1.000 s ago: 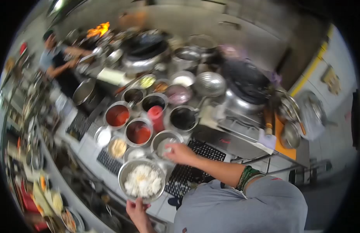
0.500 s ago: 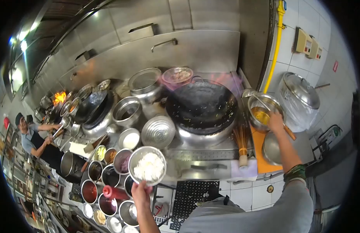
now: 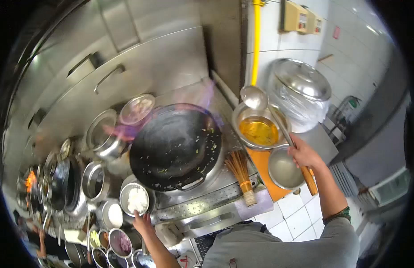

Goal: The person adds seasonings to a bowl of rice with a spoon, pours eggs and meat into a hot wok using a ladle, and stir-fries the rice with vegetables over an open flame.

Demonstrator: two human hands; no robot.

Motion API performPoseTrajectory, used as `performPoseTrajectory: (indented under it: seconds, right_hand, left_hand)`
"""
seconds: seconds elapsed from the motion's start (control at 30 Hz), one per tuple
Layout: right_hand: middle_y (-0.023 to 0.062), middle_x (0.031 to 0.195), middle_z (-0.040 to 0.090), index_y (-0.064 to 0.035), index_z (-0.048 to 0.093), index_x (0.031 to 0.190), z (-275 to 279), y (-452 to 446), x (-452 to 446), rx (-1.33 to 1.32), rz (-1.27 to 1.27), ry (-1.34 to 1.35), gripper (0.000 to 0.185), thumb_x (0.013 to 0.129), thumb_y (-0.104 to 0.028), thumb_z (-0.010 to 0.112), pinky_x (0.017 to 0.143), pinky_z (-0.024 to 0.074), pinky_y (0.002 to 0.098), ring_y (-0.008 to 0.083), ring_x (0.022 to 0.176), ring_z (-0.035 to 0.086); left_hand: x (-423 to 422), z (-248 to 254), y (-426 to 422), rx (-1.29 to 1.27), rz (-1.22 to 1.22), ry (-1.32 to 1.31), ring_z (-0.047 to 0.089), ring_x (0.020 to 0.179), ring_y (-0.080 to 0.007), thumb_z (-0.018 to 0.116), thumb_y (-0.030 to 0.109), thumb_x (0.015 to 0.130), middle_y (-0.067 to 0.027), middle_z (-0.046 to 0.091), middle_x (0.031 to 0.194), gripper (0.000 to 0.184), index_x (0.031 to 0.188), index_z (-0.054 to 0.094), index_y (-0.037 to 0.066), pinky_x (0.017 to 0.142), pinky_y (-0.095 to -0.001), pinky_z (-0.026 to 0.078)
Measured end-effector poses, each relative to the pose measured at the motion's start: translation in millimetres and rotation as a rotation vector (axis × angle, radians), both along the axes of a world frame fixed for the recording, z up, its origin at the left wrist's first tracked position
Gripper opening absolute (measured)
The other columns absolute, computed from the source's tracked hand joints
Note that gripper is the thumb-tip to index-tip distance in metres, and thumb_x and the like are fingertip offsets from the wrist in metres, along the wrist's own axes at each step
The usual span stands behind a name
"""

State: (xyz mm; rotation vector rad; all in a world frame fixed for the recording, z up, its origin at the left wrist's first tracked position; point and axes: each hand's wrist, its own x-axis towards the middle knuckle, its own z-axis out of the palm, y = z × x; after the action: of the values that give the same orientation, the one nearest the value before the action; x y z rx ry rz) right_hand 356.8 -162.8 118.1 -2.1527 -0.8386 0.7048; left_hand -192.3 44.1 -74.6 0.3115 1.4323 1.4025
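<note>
Ladle in the right hand, fingers wrapped round its shaft near the top of the wooden handle. Cup raised at the far rim of a steel basin; whether it touches the rim, cannot tell. Basin contains amber liquid.

Left hand grips the near rim of a small steel bowl, thumb over the edge. White rice inside. Bowl is held by the wok's left-front side, towards the worktop's front edge.

Nearer the body than the basin, and close by it: a second steel bowl, cloudy within, at the outer side of an orange board. Board runs along the worktop's right edge. Bamboo whisk lies at the front right corner, bristles pointing back.

Large black wok left of the whisk; pale and green scraps stick to its inner wall. Bowl of pale pieces behind it, towards the worktop's back edge. Lidded pot, its body in clear plastic, stands behind and right of the basin. Far left: orange flames. Lower left: a co-worker's arm, partly cut off.
</note>
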Motion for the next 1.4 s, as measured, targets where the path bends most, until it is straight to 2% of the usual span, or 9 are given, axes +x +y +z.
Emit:
performPoseTrajectory:
  seconds: [0.2,0.4,0.57,0.9,1.17,1.27,1.3,1.33,1.4]
  right_hand:
    - [0.0105,0.077,0.058,0.0016,0.04,0.133,-31.5,-13.6,-5.0,-0.069,-0.023,0.079,0.054,0.081,-0.011,0.052,0.048,0.0459,0.0339,0.0176,0.055,0.055]
    - [0.0088,0.077,0.057,0.0013,0.041,0.131,-44.1,-6.3,-6.4,-0.1,-0.05,0.123,0.05,0.083,-0.01,0.051,0.047,0.0443,0.0312,0.0161,0.054,0.053]
    - [0.0025,0.076,0.05,-0.0057,0.04,0.128,-12.6,-10.0,-29.7,0.28,-0.29,0.742,0.041,0.088,-0.005,0.049,0.04,0.0326,0.0234,0.0065,0.049,0.041]
    - [0.003,0.077,0.051,-0.009,0.041,0.131,6.6,29.7,-64.4,0.451,-0.01,1.212,0.043,0.089,-0.003,0.048,0.037,0.0296,0.0221,0.0044,0.048,0.038]
    - [0.0035,0.079,0.048,-0.005,0.025,0.142,-20.7,111.2,-94.9,0.225,0.304,0.859,0.058,0.088,-0.004,0.049,0.04,0.0388,0.0266,0.0087,0.052,0.042]
    - [0.0038,0.079,0.048,-0.0043,0.025,0.142,-30.0,129.9,-95.9,0.177,0.398,0.7,0.059,0.088,-0.004,0.049,0.039,0.0392,0.0262,0.0088,0.051,0.044]
    - [0.0041,0.079,0.048,-0.0043,0.025,0.142,-32.4,135.9,-94.6,0.178,0.416,0.7,0.059,0.088,-0.004,0.049,0.039,0.0392,0.0262,0.0088,0.051,0.044]
    - [0.0043,0.079,0.048,-0.0043,0.025,0.142,-35.0,141.6,-94.2,0.176,0.435,0.7,0.06,0.087,-0.005,0.05,0.039,0.0392,0.0262,0.0088,0.051,0.044]
    - [0.0039,0.079,0.048,-0.0055,0.026,0.142,-35.7,149.6,-91.9,0.197,0.439,0.794,0.059,0.088,-0.004,0.049,0.038,0.0388,0.0259,0.0084,0.05,0.044]
  left_hand:
    - [149.8,113.1,-59.6,0.786,-0.629,1.247,0.047,0.116,-0.033,0.07,0.007,0.079,-0.0177,0.05,0.129,0.045,0.121,0.054,0.002,0.099,-0.0421,0.036]
    - [199.4,115.0,-60.7,0.876,-0.875,1.216,0.051,0.102,-0.034,0.063,0.014,0.085,-0.0154,0.059,0.107,0.023,0.104,0.061,0.003,0.088,-0.0419,0.039]
    - [201.5,104.5,-54.3,0.835,-0.857,1.224,0.051,0.084,-0.034,0.061,0.014,0.085,-0.0156,0.057,0.087,0.014,0.092,0.061,0.001,0.076,-0.0431,0.039]
    - [183.0,101.0,-43.3,0.956,-0.848,1.151,0.051,0.074,-0.0346,0.062,0.012,0.084,-0.0155,0.056,0.076,0.012,0.083,0.06,0.001,0.07,-0.0439,0.04]
    - [145.5,132.6,-111.6,0.846,-0.799,1.201,0.055,0.108,-0.0332,0.066,0.011,0.082,-0.0173,0.06,0.111,0.038,0.117,0.056,0.003,0.091,-0.0401,0.042]
    - [88.2,104.3,-174.1,0.525,-1.02,0.929,0.061,0.094,-0.0331,0.067,0.026,0.084,-0.0176,0.064,0.101,0.035,0.108,0.063,0.002,0.084,-0.0381,0.048]
    - [60.0,80.0,-205.1,0.15,-1.082,1.017,0.061,0.099,-0.0301,0.066,0.013,0.083,-0.0169,0.063,0.105,0.034,0.115,0.06,0.005,0.085,-0.0346,0.047]
    - [8.0,-2.3,-246.0,0.009,-0.981,0.866,0.063,0.092,-0.0285,0.064,0.021,0.086,-0.0192,0.064,0.099,0.034,0.114,0.061,0.002,0.08,-0.0358,0.048]
    - [6.7,25.7,-291.7,-0.294,-0.816,0.961,0.064,0.08,-0.0246,0.061,0.038,0.087,-0.0192,0.066,0.09,0.043,0.107,0.064,0.0,0.074,-0.0355,0.049]
